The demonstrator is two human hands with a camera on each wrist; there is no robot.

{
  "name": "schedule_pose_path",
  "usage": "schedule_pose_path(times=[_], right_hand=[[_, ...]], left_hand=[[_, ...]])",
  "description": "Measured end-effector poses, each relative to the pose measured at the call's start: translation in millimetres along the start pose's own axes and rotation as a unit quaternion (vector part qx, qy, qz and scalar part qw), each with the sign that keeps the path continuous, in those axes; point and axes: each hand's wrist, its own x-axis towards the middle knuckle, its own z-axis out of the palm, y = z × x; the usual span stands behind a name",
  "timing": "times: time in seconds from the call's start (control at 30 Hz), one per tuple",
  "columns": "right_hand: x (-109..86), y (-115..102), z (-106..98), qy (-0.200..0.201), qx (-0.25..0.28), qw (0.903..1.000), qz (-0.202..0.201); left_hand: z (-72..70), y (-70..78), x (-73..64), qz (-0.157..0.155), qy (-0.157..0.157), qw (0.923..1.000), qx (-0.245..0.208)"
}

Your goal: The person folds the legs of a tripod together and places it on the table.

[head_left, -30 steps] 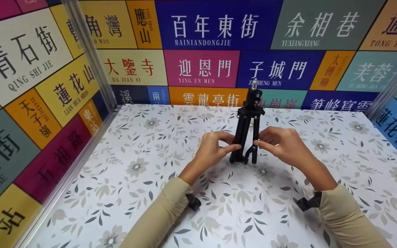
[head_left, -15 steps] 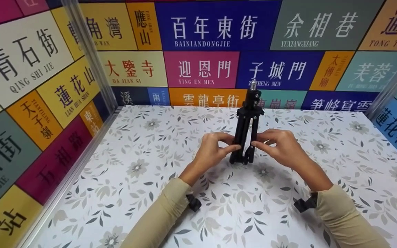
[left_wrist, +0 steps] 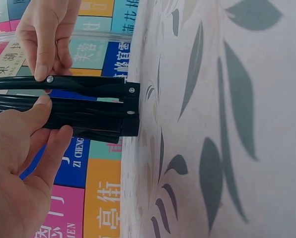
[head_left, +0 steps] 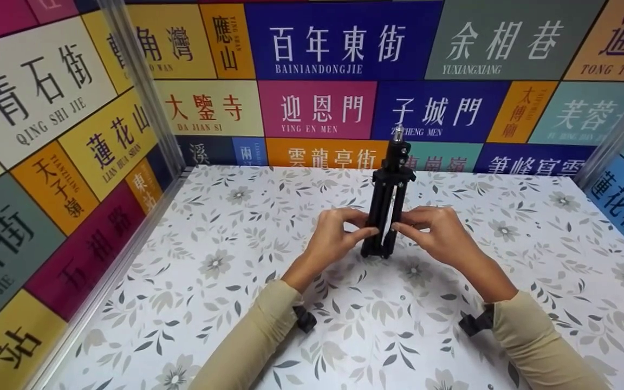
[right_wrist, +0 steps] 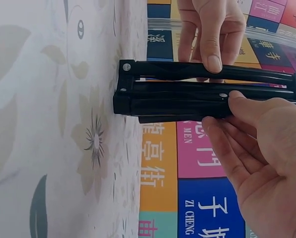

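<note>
A small black tripod stand (head_left: 379, 203) stands upright on the table, its legs folded almost together and a metal stud (head_left: 398, 134) at its top. From the left side, my left hand (head_left: 335, 230) pinches a leg low down between thumb and fingers. My right hand (head_left: 439, 233) pinches another leg from the right at about the same height. A narrow gap shows between the legs. In the left wrist view the legs' lower ends (left_wrist: 130, 111) sit close to the tabletop. The right wrist view shows both thumbs on the black legs (right_wrist: 187, 72).
The table (head_left: 268, 336) wears a white cover with grey flowers and leaves. Behind it rises a back wall (head_left: 317, 108) of coloured panels with Chinese lettering, and a similar side wall (head_left: 73, 162) stands at left. Black wrist mounts (head_left: 304, 319) hang under the sleeves.
My right hand has moved left, bringing the right leg of the tripod stand inward against the others. The gap between the legs has narrowed. My left hand has stayed in place.
</note>
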Motion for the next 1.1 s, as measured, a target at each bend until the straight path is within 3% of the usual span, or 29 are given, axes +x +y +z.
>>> schedule_pose_path(times=[0.4, 0.6, 0.93, 1.1], right_hand=[[0.9, 1, 5, 0.014, 0.0, 0.9998, -0.017], [0.2, 0, 6, 0.016, 0.011, 0.9998, -0.01], [1.2, -7, 8, 0.018, -0.017, 0.9989, -0.039], [0.6, -11, 11, 0.024, -0.02, 0.9989, -0.035]], left_hand=[[0.5, 1.0, -0.2, -0.013, -0.004, 0.9994, -0.034], [1.2, -2.8, -0.6, -0.006, 0.001, 0.9997, -0.023], [2.8, -8.1, -1.3, -0.005, 0.007, 0.9998, -0.019], [3.0, -8.8, -1.7, 0.001, 0.006, 1.0, -0.005]])
